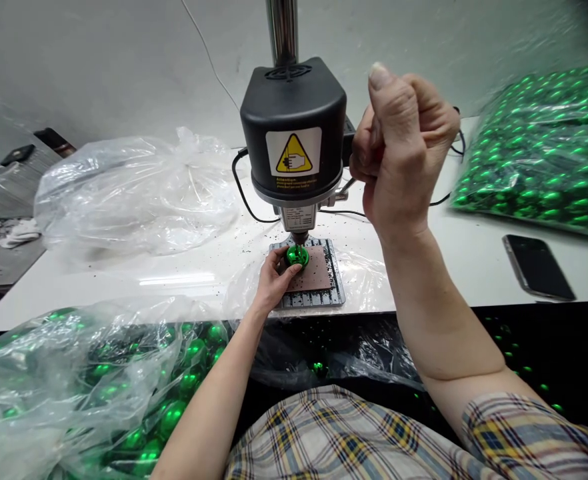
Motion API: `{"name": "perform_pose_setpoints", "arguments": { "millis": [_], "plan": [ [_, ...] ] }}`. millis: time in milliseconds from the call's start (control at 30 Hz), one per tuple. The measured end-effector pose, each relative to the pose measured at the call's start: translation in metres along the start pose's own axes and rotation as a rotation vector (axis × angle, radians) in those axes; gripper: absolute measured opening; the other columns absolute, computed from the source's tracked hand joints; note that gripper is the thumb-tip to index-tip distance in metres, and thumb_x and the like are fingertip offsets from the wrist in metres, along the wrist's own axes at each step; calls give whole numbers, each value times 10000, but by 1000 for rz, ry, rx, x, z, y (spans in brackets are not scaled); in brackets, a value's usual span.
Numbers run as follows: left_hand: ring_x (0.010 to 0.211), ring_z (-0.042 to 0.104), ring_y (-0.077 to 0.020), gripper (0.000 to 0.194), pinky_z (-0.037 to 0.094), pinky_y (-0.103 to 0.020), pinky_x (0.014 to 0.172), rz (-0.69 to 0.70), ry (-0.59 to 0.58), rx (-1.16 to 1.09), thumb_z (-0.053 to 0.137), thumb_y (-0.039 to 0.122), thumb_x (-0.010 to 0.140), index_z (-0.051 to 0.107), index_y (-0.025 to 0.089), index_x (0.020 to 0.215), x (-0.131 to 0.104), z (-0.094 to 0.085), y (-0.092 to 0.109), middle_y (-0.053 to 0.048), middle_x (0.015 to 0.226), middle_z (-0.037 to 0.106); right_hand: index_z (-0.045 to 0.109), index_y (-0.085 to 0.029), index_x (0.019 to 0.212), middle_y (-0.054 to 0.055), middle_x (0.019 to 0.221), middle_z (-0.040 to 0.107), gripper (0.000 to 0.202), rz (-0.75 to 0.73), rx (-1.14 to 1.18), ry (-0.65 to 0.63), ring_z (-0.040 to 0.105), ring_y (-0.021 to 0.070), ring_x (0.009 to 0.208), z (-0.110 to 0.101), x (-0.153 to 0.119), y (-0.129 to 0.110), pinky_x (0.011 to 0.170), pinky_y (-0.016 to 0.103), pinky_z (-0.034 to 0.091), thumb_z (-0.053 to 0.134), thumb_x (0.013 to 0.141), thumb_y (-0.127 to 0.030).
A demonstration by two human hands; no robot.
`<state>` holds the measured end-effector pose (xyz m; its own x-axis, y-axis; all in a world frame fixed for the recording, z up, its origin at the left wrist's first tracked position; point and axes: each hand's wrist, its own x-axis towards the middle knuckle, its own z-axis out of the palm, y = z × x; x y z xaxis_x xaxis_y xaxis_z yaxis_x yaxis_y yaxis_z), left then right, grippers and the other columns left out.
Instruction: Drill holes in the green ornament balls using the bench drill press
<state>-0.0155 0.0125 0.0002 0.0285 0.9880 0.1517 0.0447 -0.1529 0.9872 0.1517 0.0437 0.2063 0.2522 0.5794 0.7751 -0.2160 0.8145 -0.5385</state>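
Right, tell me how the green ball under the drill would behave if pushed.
The green ball would probably roll if the left hand weren't holding it, since it looks round and the board beneath looks flat. Its glossy, reflective surface suggests it may be somewhat slippery.

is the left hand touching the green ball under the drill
Touching: the head view shows the left hand holding the ball, thumb against its near side.
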Motion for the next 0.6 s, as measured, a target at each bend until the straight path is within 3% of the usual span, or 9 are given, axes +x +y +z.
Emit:
{"name": "perform_pose_setpoints", "arguments": {
  "millis": [333,467,600],
  "plan": [
    [1015,634,-230,516,496,-374,926,106,38,203,830,329,659,601,178,1096,-7,13,6,-70,1047,663,283,-170,575,-45,445,317,521,-41,22,-16,261,57,352,-1,0,2,325,235,176,661,866,-380],
    [1060,624,-220,482,492,-372,952,185,52,252,804,316,696,582,183,1102,-12,17,4,-71,1103,647,285,-170,602,-52,458,330,500,-27,-38,-30,279,45,354,-3,-1,3,329,218,209,626,890,-395],
    [1001,640,-223,465,513,-368,902,192,115,323,817,311,674,578,184,1051,-16,21,3,-57,1024,658,254,-167,608,-54,465,305,529,-33,-100,-20,274,37,368,-4,-7,0,345,215,204,611,893,-435]
  ]
}}
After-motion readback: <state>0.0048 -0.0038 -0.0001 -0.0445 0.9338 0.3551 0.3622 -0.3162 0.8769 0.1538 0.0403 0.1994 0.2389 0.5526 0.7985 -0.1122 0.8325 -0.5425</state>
